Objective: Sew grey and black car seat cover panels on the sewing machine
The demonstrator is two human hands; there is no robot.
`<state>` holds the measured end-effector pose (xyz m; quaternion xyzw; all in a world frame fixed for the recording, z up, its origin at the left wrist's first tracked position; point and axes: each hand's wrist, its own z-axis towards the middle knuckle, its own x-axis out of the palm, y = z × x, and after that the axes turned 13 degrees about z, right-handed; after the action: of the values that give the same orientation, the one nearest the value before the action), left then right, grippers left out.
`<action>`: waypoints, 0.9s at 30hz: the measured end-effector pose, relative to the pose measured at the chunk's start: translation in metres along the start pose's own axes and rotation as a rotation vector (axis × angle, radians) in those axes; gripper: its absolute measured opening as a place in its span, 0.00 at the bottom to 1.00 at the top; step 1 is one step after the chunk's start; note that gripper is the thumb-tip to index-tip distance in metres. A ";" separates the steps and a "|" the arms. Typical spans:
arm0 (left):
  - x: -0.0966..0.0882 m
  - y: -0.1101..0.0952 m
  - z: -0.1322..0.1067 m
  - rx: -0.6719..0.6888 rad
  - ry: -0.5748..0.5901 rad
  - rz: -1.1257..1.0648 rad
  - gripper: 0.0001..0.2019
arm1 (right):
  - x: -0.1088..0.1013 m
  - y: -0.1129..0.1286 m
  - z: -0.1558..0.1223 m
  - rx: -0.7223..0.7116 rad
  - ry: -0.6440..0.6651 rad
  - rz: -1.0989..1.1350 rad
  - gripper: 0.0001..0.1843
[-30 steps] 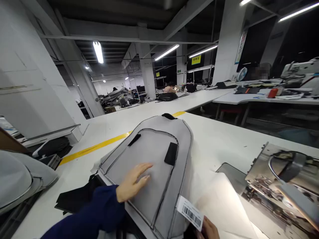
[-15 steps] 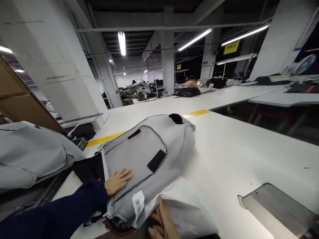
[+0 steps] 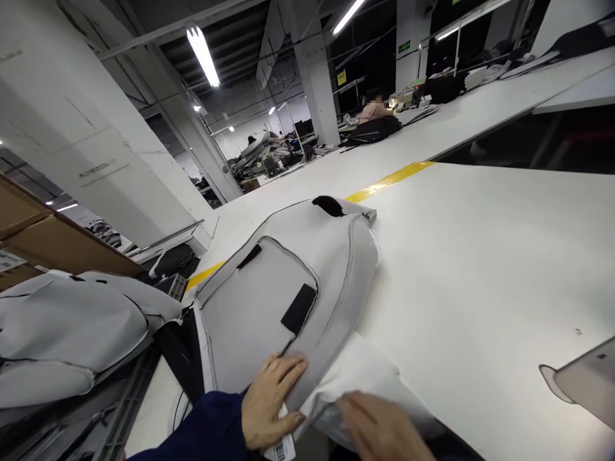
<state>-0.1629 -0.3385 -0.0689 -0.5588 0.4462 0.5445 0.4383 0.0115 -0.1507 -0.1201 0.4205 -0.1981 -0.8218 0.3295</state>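
Observation:
A grey fabric bag panel point(image 3: 283, 282) with black stitching and black patches lies on the white table point(image 3: 480, 256). My left hand point(image 3: 269, 400), in a dark blue sleeve, rests on its near edge, fingers curled over the fabric by a barcode label point(image 3: 284, 448). My right hand point(image 3: 382, 429) is blurred by motion at the bottom, over white sheet material point(image 3: 355, 374) that lies under the panel. Its fingers cannot be made out.
More grey panels point(image 3: 62, 333) are piled at the left beside cardboard boxes point(image 3: 43, 243). A yellow line point(image 3: 389, 180) crosses the table. A metal plate point(image 3: 586, 390) juts in at the right. A person sits far back among dark bags.
The view swung left and tilted. My left hand slid from the panel's left side to its near edge by the label. My right hand rose over the white sheet.

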 end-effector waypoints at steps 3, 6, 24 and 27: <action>0.014 0.011 -0.014 0.032 -0.044 -0.023 0.30 | -0.060 -0.011 0.031 -0.009 -0.288 -0.151 0.20; 0.021 0.015 -0.029 0.072 -0.103 -0.035 0.27 | -0.092 -0.036 0.069 0.197 -0.466 -0.192 0.27; -0.013 -0.004 0.079 -0.534 -0.122 -0.414 0.15 | -0.071 -0.077 0.029 0.877 -0.703 0.821 0.43; -0.017 -0.019 0.086 -0.494 -0.013 -0.588 0.21 | -0.072 -0.072 0.015 0.901 -0.713 0.874 0.36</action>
<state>-0.1630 -0.2503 -0.0538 -0.7482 0.1192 0.4904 0.4307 0.0032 -0.0486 -0.1149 0.1039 -0.7635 -0.5404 0.3380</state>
